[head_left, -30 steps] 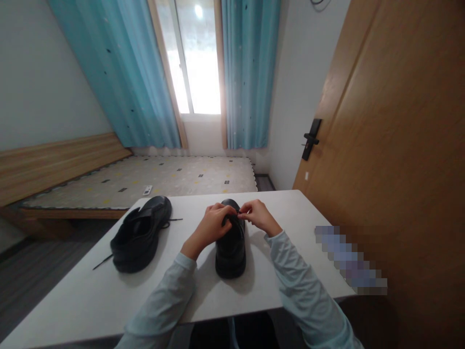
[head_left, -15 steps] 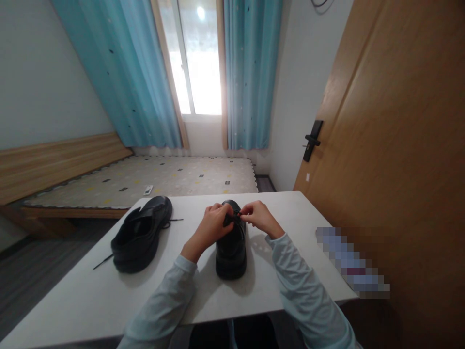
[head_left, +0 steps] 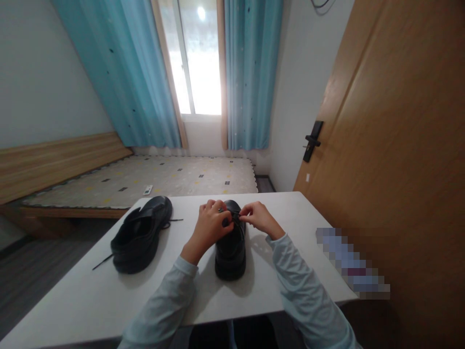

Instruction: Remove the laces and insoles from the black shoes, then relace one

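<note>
A small bedroom with pale walls holds a white table (head_left: 254, 291) in the foreground, and every place below is given from that table. Beyond its far edge lies a low bed (head_left: 163, 177) with a patterned mattress and a wooden frame, and past the bed a bright window (head_left: 194, 58) is flanked by blue curtains (head_left: 250, 72). To the right of the table stands a wooden door (head_left: 399, 145) with a dark handle (head_left: 311, 140). On the table's middle, near its far edge, sits a black shoe (head_left: 230, 245) with its heel toward the person and its toe pointing away. The left hand (head_left: 210, 225) rests on the shoe's upper from the left side, its fingers curled and pinching the black lace (head_left: 235, 219) over the tongue. The right hand (head_left: 257, 218) comes in from the right side, thumb and forefinger closed on the same lace, just beside the left fingertips; how the lace runs between the two hands is too small and dark to tell. Both forearms wear light blue sleeves (head_left: 301, 295) that cross the table's near edge. On the table's left part, well apart from the hands, a second black shoe (head_left: 141, 232) lies turned at an angle, its loose lace ends trailing on the tabletop.
</note>
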{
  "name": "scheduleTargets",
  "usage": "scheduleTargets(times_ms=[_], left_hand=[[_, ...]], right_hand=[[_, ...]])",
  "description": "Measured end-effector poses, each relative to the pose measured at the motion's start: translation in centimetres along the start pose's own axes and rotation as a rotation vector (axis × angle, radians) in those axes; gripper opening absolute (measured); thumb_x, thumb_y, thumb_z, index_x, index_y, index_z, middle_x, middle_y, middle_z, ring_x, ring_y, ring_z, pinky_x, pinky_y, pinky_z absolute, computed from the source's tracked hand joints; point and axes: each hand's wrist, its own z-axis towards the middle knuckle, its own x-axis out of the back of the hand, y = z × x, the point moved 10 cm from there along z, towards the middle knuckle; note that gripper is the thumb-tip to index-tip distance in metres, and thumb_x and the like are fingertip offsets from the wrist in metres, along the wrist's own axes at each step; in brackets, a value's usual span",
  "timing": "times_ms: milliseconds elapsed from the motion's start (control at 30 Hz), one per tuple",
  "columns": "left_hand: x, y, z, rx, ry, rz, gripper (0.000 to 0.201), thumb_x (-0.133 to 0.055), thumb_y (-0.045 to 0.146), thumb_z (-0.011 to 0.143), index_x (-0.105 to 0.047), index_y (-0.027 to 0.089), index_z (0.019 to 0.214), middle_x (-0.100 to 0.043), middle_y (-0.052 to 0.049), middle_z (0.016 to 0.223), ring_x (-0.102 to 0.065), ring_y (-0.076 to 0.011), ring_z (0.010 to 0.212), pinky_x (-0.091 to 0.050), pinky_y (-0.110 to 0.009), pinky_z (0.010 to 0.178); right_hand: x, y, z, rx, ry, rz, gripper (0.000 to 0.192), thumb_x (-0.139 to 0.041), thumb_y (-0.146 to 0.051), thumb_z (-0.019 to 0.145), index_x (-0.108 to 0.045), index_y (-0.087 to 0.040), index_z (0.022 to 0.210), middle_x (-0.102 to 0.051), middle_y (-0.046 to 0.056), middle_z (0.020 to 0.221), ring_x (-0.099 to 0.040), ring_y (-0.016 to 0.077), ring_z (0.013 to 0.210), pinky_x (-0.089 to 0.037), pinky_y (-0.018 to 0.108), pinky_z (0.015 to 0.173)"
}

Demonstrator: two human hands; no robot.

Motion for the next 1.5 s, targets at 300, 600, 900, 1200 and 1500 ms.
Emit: scheduleTargets(times_ms=[300, 600, 900, 1200, 1500], left_hand=[[-0.1, 0.4, 0.0, -0.016, -0.011, 0.067, 0.007, -0.068, 0.030, 0.074, -0.074, 0.026, 0.076, -0.063, -0.006, 0.101, -0.047, -0.0282, 0.097, -0.035, -0.044, 0.080], [-0.8, -0.2, 0.1, 0.072, -0.049, 0.059, 0.004, -0.071, 0.027, 0.071, -0.073, 0.026, 0.074, -0.062, -0.006, 0.098, -0.049, -0.0267, 0.092, -0.038, -0.039, 0.073], [-0.8, 0.0, 0.2, 0.083, -0.044, 0.056, 0.004, -0.070, 0.026, 0.071, -0.071, 0.023, 0.074, -0.061, -0.007, 0.098, -0.048, -0.0274, 0.092, -0.038, -0.039, 0.071], [0.4, 0.1, 0.1, 0.036, -0.026, 0.009, 0.004, -0.066, 0.026, 0.076, -0.069, 0.023, 0.078, -0.064, -0.005, 0.096, -0.051, -0.0238, 0.090, -0.037, -0.037, 0.075], [0.3, -0.2, 0.2, 0.060, -0.057, -0.007, 0.008, -0.066, 0.027, 0.077, -0.066, 0.023, 0.084, -0.064, -0.004, 0.092, -0.053, -0.0242, 0.089, -0.039, -0.037, 0.076]], right_hand=[[0.0, 0.0, 0.2, -0.008, -0.007, 0.010, 0.009, -0.070, -0.013, 0.065, -0.073, -0.013, 0.073, -0.066, 0.001, 0.060, -0.054, 0.0097, 0.049, -0.043, 0.021, 0.050], [-0.2, -0.2, 0.2, 0.019, 0.005, 0.014, 0.011, -0.066, -0.012, 0.066, -0.072, -0.014, 0.075, -0.065, 0.001, 0.062, -0.054, 0.0096, 0.050, -0.044, 0.021, 0.050], [-0.6, -0.4, 0.1, -0.002, -0.023, 0.074, 0.010, -0.060, -0.009, 0.066, -0.065, -0.013, 0.073, -0.062, -0.001, 0.066, -0.051, 0.0071, 0.050, -0.042, 0.019, 0.048], [-0.9, -0.6, 0.0, 0.002, -0.041, 0.143, 0.010, -0.057, -0.007, 0.066, -0.060, -0.014, 0.073, -0.056, -0.003, 0.065, -0.049, 0.0073, 0.052, -0.041, 0.018, 0.048], [-1.0, -0.7, 0.0, 0.005, -0.035, 0.151, 0.010, -0.056, -0.007, 0.067, -0.057, -0.014, 0.073, -0.054, -0.004, 0.064, -0.047, 0.0067, 0.050, -0.039, 0.019, 0.047]])
